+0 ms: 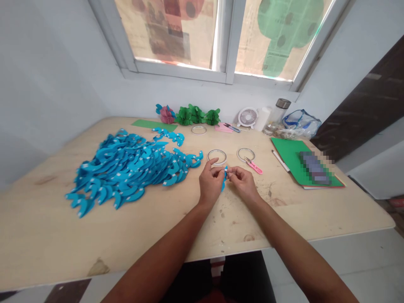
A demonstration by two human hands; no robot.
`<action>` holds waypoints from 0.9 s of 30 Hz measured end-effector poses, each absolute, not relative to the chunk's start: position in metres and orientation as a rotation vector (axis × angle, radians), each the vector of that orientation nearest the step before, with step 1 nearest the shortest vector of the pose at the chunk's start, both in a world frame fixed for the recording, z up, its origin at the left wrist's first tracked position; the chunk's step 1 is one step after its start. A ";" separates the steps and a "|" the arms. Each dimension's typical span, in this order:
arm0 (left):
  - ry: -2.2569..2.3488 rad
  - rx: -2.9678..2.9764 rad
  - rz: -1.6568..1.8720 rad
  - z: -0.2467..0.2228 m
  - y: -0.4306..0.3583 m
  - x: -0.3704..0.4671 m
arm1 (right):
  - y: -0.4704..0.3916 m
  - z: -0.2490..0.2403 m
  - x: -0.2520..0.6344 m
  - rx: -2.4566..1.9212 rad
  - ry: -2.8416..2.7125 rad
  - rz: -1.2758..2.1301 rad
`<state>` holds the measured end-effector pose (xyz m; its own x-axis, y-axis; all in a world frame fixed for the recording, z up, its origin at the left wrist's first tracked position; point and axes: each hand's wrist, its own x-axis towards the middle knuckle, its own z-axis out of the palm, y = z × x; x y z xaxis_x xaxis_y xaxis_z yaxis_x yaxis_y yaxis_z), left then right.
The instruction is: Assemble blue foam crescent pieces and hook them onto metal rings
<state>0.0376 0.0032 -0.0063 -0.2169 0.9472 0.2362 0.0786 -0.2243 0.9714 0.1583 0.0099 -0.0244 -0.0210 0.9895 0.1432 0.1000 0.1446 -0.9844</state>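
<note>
My left hand (211,184) is closed on a small blue paper piece (224,185), pinching it between thumb and fingers over the middle of the table. Close against it on the right, my right hand (242,182) has its fingertips pinched at the edge of the same piece. Much of the piece is hidden by the fingers. A large heap of blue curved paper pieces (135,164) with small white squares on them lies to the left. Just beyond my hands are two tape rolls (216,156), and pink thread snips (254,166) touch the right one.
Green and pink paper shapes (196,114), a small white fan (248,117), a bottle (279,115) and a plastic bag (301,123) stand along the wall. Green sheets (288,158) with a blurred object lie at the right. Another tape roll (198,130) lies farther back.
</note>
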 end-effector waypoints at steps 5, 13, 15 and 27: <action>1.315 1.276 1.521 -0.008 0.003 0.038 | 0.009 -0.023 0.158 -1.172 -1.359 1.065; 1.268 1.051 1.482 -0.012 0.006 0.040 | 0.008 -0.021 0.157 -1.165 -1.369 1.068; 1.259 1.043 1.479 -0.012 0.006 0.040 | 0.008 -0.021 0.157 -1.164 -1.371 1.067; 1.293 1.139 1.476 -0.010 0.004 0.040 | 0.008 -0.021 0.157 -1.139 -1.321 1.098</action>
